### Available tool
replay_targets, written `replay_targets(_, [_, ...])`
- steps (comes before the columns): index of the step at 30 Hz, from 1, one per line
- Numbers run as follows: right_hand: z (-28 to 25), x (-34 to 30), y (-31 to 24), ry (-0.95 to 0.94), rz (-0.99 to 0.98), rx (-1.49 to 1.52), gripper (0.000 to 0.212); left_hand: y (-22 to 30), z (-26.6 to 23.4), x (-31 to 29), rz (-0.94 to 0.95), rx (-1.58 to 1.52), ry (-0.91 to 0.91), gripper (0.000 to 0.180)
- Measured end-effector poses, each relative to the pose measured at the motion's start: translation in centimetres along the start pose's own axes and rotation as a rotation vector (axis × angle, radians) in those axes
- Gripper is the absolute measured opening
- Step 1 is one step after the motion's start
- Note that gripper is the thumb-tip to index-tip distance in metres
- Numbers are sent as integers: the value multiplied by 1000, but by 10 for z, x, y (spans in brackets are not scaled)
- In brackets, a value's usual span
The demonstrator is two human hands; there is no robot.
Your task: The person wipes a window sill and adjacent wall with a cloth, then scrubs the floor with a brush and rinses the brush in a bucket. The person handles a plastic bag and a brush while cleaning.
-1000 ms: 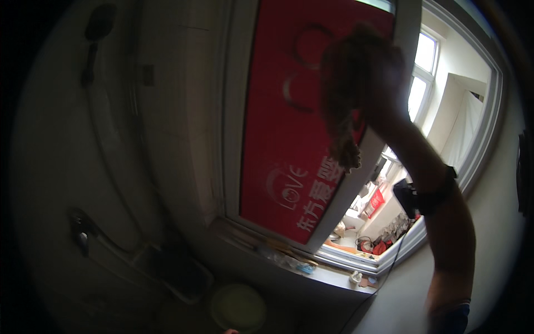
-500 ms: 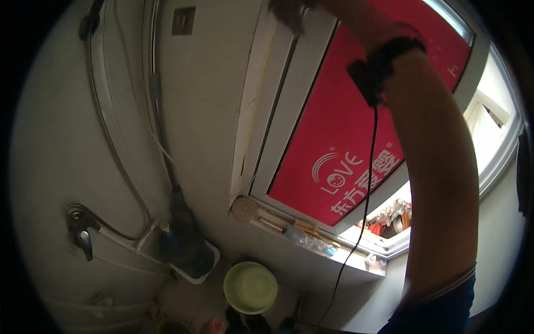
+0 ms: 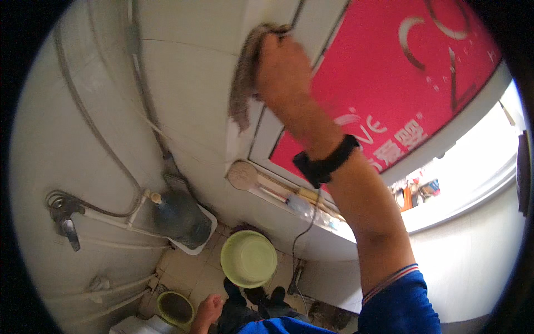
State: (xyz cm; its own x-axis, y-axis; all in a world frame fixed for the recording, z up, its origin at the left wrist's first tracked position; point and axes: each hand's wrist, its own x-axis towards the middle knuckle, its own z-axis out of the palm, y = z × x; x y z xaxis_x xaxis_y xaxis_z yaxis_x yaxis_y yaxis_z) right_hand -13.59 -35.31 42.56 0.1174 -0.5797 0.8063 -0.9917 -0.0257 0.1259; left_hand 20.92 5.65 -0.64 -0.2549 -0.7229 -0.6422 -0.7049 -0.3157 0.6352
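My right hand (image 3: 283,64) is closed on a brown-grey rag (image 3: 245,78) and presses it to the pale frame along the left side of the window (image 3: 356,72), which has a red printed panel. Part of the rag hangs below the fingers. A black band with a small box (image 3: 328,162) sits on that wrist, and a cable runs down from it. Low in the picture, my left hand (image 3: 210,308) hangs by my legs with its fingers curled, and nothing shows in it.
On the sill (image 3: 267,186) lie a round pale lid (image 3: 243,175), a clear bottle (image 3: 298,206) and a comb. Below stand a light green basin (image 3: 248,259), a large bluish water jug (image 3: 183,217) and another green basin (image 3: 176,308). A tap (image 3: 68,225) with a hose is on the left wall.
My right hand has come down from the top of the picture along the window frame, bringing the rag into sight. The view has shifted, and more of my left hand shows.
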Motion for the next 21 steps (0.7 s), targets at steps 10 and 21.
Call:
replay_targets(10, [-94, -156, 1, -314, 477, 866, 38, 64, 38, 10, 136, -104, -80, 35])
replay_targets(21, [-219, -412, 147, -137, 1321, 1536, 40, 174, 97, -9, 300, -164, -160, 31])
